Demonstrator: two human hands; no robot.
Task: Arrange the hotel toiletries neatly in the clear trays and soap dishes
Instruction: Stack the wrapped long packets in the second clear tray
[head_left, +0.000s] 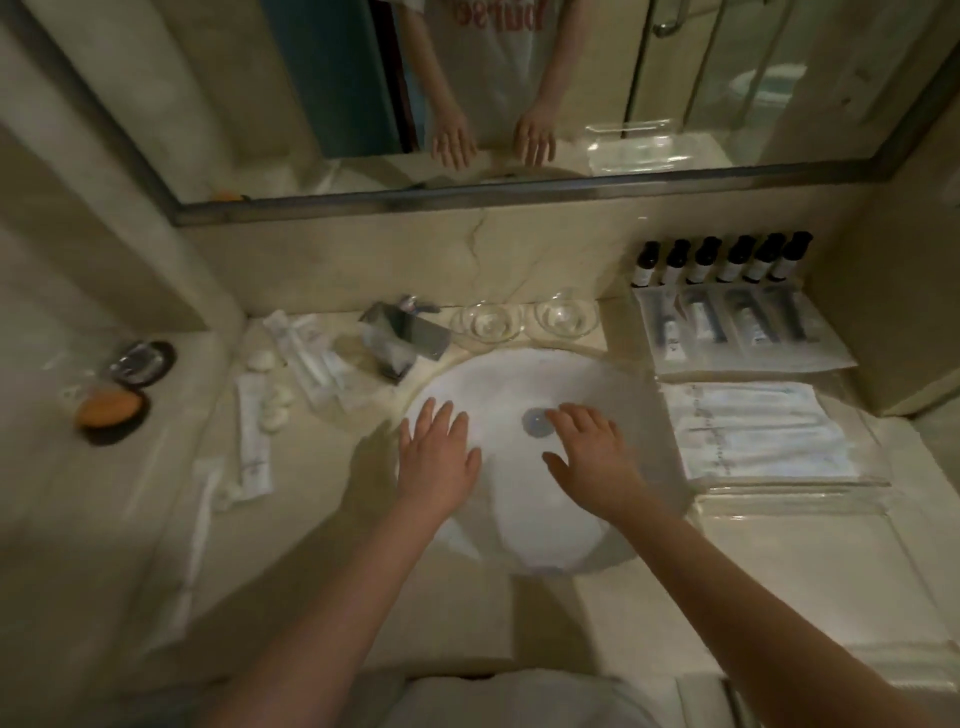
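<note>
Both of my hands hover over the white sink basin (613, 384) with fingers spread and nothing in them: my left hand (439, 457) at its left side, my right hand (592, 452) near the drain (535, 422). Two clear glass soap dishes (485, 322) (566, 314) stand behind the basin. At the right, a clear tray (831, 358) holds wrapped toothbrush kits, and a nearer clear tray (789, 493) holds flat white packets. Several small dark bottles (722, 260) line the wall. Loose white packets (311, 348) and small round soaps (275, 405) lie left of the basin.
The chrome tap (400, 332) stands at the basin's back left. On the far left counter are a black dish (143, 361) and an orange soap (109, 408) on a dark dish. A long white packet (192, 545) lies near the left front edge. The mirror spans the back wall.
</note>
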